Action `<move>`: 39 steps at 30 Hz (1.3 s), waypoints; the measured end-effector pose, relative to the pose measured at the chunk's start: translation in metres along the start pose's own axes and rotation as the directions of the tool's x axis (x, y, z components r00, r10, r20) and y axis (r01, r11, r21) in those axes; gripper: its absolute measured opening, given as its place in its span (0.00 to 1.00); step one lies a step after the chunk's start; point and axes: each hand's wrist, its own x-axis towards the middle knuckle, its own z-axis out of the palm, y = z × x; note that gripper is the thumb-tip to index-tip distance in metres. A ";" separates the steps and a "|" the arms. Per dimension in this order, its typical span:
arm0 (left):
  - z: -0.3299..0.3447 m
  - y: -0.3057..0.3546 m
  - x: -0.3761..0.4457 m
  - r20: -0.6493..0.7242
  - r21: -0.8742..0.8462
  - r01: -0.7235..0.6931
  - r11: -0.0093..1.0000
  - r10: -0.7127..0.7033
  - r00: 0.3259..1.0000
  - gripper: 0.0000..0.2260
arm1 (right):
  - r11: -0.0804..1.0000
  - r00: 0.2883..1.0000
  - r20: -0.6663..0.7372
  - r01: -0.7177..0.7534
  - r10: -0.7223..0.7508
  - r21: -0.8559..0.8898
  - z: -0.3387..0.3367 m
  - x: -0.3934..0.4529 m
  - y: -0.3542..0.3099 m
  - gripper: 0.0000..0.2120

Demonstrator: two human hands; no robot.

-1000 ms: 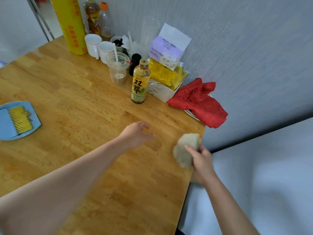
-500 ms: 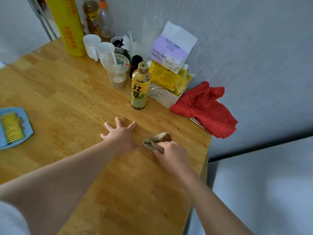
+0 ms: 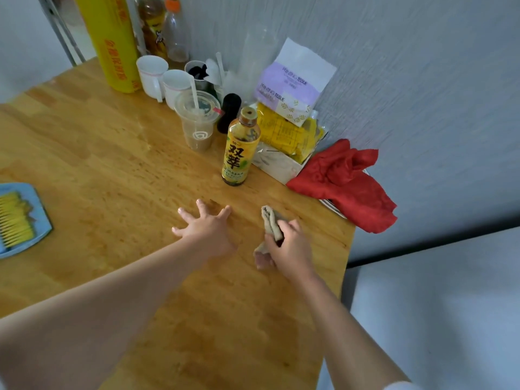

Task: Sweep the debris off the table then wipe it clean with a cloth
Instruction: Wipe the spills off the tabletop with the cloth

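A wooden bench (image 3: 118, 170) fills most of the view, its far edge against a grey textured wall (image 3: 422, 80). Along that wall stands a tall yellow roll of wrap (image 3: 111, 43), upright at the back left corner, with two drink bottles (image 3: 168, 32) just behind and to its right. Near the right corner a crumpled red cloth (image 3: 346, 187) hangs partly over the bench edge, beside a white box holding yellow packets (image 3: 287, 136) and a purple-and-white tissue pack (image 3: 292, 83) leaning on the wall. At the left edge lies a blue dustpan (image 3: 39, 220) with a yellow-bristled brush (image 3: 15, 218) resting in it, partly cut off by the frame.

In front of the box stands a yellow tea bottle (image 3: 239, 153), upright, with a clear plastic cup and straw (image 3: 197, 122) to its left, a little brown drink in the bottom. Behind the cup are two white mugs (image 3: 152, 74) side by side and a dark slim bottle (image 3: 229, 112).

The left hand (image 3: 205, 229) lies flat on the bench with fingers spread apart and straight, palm down, holding nothing. Just to its right, the right hand (image 3: 289, 246) grips a small beige cloth (image 3: 270, 223), fingers curled round it; the cloth is bunched, its free end poking out ahead of the fingers and touching the bench surface, near the right edge and in front of the tea bottle.
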 end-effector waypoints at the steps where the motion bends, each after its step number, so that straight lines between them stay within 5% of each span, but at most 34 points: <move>1: -0.005 -0.002 0.000 -0.046 -0.055 -0.009 0.998 0.007 0.999 0.40 | 0.999 0.999 -0.015 -0.028 0.028 -0.015 -0.008 0.001 0.010 0.09; 5: -0.040 -0.007 0.013 -0.394 -0.343 -0.133 0.930 -0.014 0.919 0.38 | 0.919 0.891 -0.259 -0.394 0.372 -0.036 -0.042 -0.001 0.066 0.09; 9: -0.065 -0.001 0.032 -0.542 -0.461 -0.290 0.839 -0.007 0.841 0.45 | 0.860 0.848 -0.265 -0.499 0.459 -0.108 -0.037 0.005 0.070 0.13; 13: -0.067 0.012 0.051 -0.611 -0.396 -0.399 0.827 0.087 0.787 0.44 | 0.922 0.933 -0.226 -0.326 0.280 -0.206 -0.018 0.030 0.049 0.15; 17: -0.071 0.018 0.060 -0.652 -0.378 -0.493 0.784 0.153 0.742 0.27 | 0.963 0.982 -0.115 -0.173 0.152 -0.204 0.006 0.074 -0.001 0.16; 20: -0.073 0.003 0.057 -0.677 -0.372 -0.560 0.740 0.196 0.709 0.24 | 0.989 0.999 0.030 0.016 -0.012 -0.148 0.012 0.076 -0.034 0.17; 23: -0.073 -0.033 0.046 -0.728 -0.315 -0.577 0.753 0.199 0.656 0.23 | 0.992 0.979 0.163 0.122 -0.119 -0.011 0.000 0.060 -0.028 0.14; 26: -0.076 -0.076 0.038 -0.762 -0.266 -0.546 0.794 0.174 0.624 0.23 | 0.996 0.999 0.028 0.018 -0.015 -0.092 0.002 0.070 -0.024 0.05; 33: -0.085 -0.112 0.032 -0.797 -0.250 -0.550 0.797 0.153 0.585 0.24 | 0.985 1.000 0.015 0.026 -0.024 -0.171 0.049 0.140 -0.121 0.14; 36: -0.088 -0.125 0.032 -0.817 -0.179 -0.542 0.821 0.183 0.547 0.27 | 0.977 0.960 0.195 0.210 -0.201 -0.024 0.063 0.108 -0.155 0.11; 39: -0.090 -0.122 0.031 -0.806 -0.181 -0.543 0.820 0.193 0.560 0.28 | 0.936 0.869 0.379 0.351 -0.319 -0.017 0.054 0.061 -0.139 0.19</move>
